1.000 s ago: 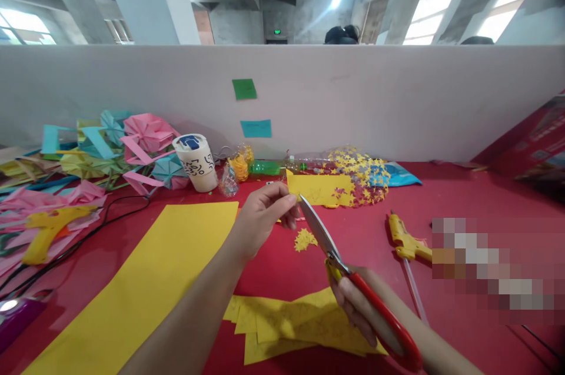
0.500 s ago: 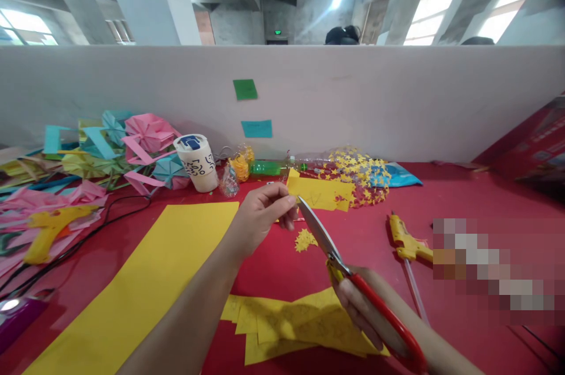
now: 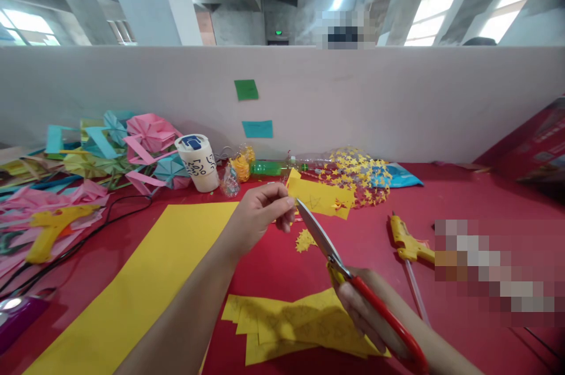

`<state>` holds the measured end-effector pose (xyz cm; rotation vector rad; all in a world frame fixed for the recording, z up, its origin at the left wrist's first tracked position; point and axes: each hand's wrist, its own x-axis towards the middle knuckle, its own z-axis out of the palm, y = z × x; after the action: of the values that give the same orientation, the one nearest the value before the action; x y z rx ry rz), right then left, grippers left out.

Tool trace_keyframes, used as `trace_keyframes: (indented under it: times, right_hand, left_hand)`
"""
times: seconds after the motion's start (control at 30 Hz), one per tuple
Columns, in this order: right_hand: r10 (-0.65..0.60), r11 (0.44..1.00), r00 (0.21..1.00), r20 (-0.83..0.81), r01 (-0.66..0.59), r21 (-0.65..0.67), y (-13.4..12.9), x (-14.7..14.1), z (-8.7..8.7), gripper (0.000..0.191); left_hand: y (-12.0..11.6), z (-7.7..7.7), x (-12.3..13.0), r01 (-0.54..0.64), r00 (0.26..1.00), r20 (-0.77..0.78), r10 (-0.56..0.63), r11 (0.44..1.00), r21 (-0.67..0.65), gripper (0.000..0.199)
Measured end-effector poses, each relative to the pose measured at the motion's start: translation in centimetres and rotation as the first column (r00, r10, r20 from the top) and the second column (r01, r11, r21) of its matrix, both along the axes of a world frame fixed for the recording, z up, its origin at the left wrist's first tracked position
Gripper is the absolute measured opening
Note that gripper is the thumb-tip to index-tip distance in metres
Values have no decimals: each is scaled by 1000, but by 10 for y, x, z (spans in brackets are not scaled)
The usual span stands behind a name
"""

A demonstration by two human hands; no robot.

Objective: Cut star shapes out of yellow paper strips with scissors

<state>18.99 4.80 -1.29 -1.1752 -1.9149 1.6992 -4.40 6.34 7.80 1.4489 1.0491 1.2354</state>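
Note:
My left hand (image 3: 267,210) is closed in a pinch near the middle of the view; what lies between its fingertips is too small to name. My right hand (image 3: 359,304) is wrapped round the red-handled scissors (image 3: 322,238), whose blade tips touch the left fingertips. Below the blades is a small pile of yellow paper stars (image 3: 304,241). Behind the hands lies a yellow sheet with a star drawn on it (image 3: 320,195). Nearer me, several yellow strips with pencilled stars (image 3: 282,328) overlap on the red table.
A large yellow sheet (image 3: 145,269) and a yellow glue gun (image 3: 48,231) lie left, beside folded coloured paper (image 3: 150,133). A white cup (image 3: 197,163), green bottle (image 3: 267,168) and star cluster (image 3: 366,175) stand behind. Another glue gun (image 3: 406,242) lies right.
The scissors' tips have shifted slightly left against the left fingertips. Otherwise both hands hold nearly the same pose.

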Motion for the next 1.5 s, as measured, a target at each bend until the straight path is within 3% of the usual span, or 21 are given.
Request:
trace_keyframes:
  times: [0.3,0.53,0.77,1.2,1.5]
  right_hand:
    - [-39,999,999,18,39,20,-4,-1,2,52]
    - [-7,987,1000,-19,10,158,-5,-3,16,50]
    - [2,1000,995,-98,-4,-21,-9,-3,14,53]
    - [48,999,993,-111,-50,-14,-7,1,13,54]
    - [-55,997,995,-80,51,-49,-15,-9,21,51]
  left_hand:
    - [1,-1,-2,15,1000,17,-15,1000,-7,20]
    - [-1,-1,-3,12,1000,26,-12,1000,-12,21]
    - [-2,-3,3,5,998,55,-4,1000,-23,21]
    - [-1,-2,3,49,995,88,-39,992,-113,18]
    - [1,-4,5,53,994,100,-41,991,-122,18]
